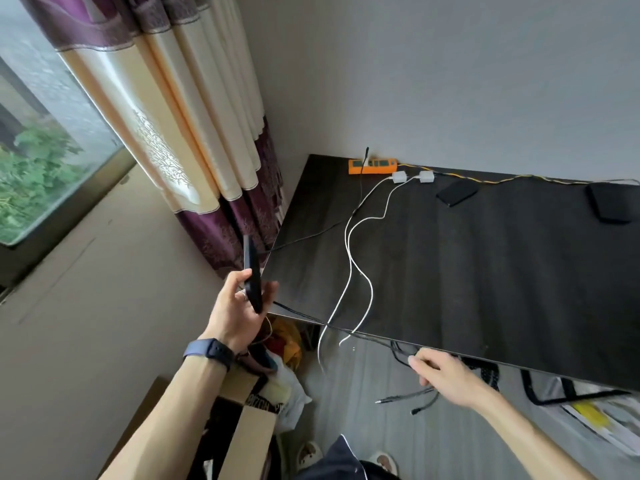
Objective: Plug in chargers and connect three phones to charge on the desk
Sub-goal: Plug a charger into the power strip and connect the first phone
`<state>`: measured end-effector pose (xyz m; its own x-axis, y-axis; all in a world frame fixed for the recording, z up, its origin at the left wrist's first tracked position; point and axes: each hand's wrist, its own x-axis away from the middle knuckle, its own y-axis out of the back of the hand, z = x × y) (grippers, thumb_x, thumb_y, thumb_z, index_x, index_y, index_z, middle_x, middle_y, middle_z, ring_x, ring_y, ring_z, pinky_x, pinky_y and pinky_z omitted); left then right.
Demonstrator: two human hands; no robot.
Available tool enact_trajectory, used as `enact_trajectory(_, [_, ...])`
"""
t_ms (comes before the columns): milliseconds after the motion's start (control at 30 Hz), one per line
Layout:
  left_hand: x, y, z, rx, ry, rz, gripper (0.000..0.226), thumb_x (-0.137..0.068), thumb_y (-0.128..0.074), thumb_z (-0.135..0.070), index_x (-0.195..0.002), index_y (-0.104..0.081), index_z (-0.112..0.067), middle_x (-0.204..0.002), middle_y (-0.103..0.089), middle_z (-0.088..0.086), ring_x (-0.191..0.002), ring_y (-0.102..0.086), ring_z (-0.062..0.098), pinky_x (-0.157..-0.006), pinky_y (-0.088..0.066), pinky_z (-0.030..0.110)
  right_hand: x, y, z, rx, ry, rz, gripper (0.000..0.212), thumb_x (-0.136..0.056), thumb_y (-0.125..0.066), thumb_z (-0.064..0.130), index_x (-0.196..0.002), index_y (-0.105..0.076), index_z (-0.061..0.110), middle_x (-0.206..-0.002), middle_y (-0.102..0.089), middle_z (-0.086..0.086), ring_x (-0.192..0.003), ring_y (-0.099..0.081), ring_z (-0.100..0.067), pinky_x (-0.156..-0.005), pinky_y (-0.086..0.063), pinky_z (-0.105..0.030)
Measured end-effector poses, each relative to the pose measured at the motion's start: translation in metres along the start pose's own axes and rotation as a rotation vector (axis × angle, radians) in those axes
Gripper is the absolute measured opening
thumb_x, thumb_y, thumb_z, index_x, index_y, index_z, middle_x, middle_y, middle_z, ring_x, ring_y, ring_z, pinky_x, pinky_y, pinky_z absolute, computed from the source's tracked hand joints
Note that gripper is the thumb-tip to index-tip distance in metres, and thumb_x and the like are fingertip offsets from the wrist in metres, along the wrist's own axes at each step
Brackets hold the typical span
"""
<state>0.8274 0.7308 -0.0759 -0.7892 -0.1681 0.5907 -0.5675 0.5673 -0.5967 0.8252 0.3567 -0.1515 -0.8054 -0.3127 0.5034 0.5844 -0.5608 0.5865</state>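
My left hand (235, 303) holds a dark phone (252, 271) upright, just off the left corner of the dark desk (485, 271). My right hand (446, 374) is below the desk's front edge, closed on dark cables (405, 398) whose plug ends dangle. An orange power strip (372, 166) lies at the desk's back edge with a black cable (360, 181) plugged in. Two white charger bricks (412, 176) lie beside the strip; their white cables (360, 271) trail over the front edge. Two more dark phones, one (457, 192) near the bricks and one (611, 201) at far right, lie flat.
A curtain (194, 133) and window (45, 150) stand to the left. Under the desk's left end sit a cardboard box (249, 420) and plastic bags (287, 386). A grey wall (450, 81) backs the desk. A yellow-black cord (502, 180) runs right from the strip.
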Motion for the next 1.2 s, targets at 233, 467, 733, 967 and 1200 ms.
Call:
enact_trajectory(233, [0.019, 0.000, 0.029, 0.003, 0.120, 0.100, 0.040, -0.082, -0.066, -0.023, -0.114, -0.054, -0.002, -0.106, -0.056, 0.013, -0.106, -0.063, 0.033, -0.096, -0.053, 0.039, -0.021, -0.009, 0.078, -0.027, 0.198, -0.129, 0.025, -0.100, -0.049, 0.044, -0.083, -0.058, 0.028, -0.061, -0.052, 0.016, -0.058, -0.042, -0.005, -0.062, -0.040, -0.020])
enact_trajectory(467, [0.022, -0.037, 0.075, -0.081, 0.244, 0.147, 0.028, -0.077, -0.066, -0.020, -0.094, -0.058, 0.000, -0.089, -0.061, 0.016, -0.088, -0.064, 0.027, -0.097, -0.050, 0.034, -0.036, -0.027, 0.113, 0.008, 0.192, -0.029, 0.035, -0.096, -0.050, 0.050, -0.074, -0.056, 0.023, -0.057, -0.053, 0.004, -0.056, -0.048, -0.013, -0.057, -0.039, -0.031])
enact_trajectory(733, [-0.011, 0.000, -0.009, 0.030, 0.034, 0.012, 0.034, -0.087, -0.062, -0.025, -0.108, -0.054, 0.000, -0.101, -0.058, 0.011, -0.091, -0.067, 0.023, -0.103, -0.047, 0.030, -0.008, 0.013, 0.044, -0.062, 0.079, 0.018, 0.036, -0.102, -0.047, 0.044, -0.077, -0.062, 0.023, -0.058, -0.053, 0.007, -0.055, -0.056, -0.007, -0.068, -0.046, -0.029])
enact_trajectory(967, [-0.007, -0.002, -0.007, -0.240, 0.083, -0.020, 0.019, -0.091, -0.058, -0.019, -0.099, -0.052, -0.003, -0.099, -0.053, 0.011, -0.107, -0.063, 0.032, -0.097, -0.051, 0.034, -0.017, 0.024, 0.086, -0.399, 0.124, -0.285, 0.017, -0.104, -0.048, 0.025, -0.096, -0.061, 0.019, -0.061, -0.053, 0.005, -0.054, -0.043, -0.010, -0.055, -0.038, -0.028])
enact_trajectory(1200, [0.010, -0.020, 0.007, -0.229, 0.190, 0.237, 0.047, -0.064, -0.075, -0.019, -0.103, -0.059, 0.001, -0.107, -0.058, 0.026, -0.098, -0.069, 0.040, -0.098, -0.053, 0.043, -0.015, 0.038, 0.137, -0.322, 0.248, 0.032, 0.014, -0.094, -0.067, 0.024, -0.085, -0.074, 0.015, -0.071, -0.075, -0.006, -0.051, -0.045, -0.009, -0.055, -0.040, -0.016])
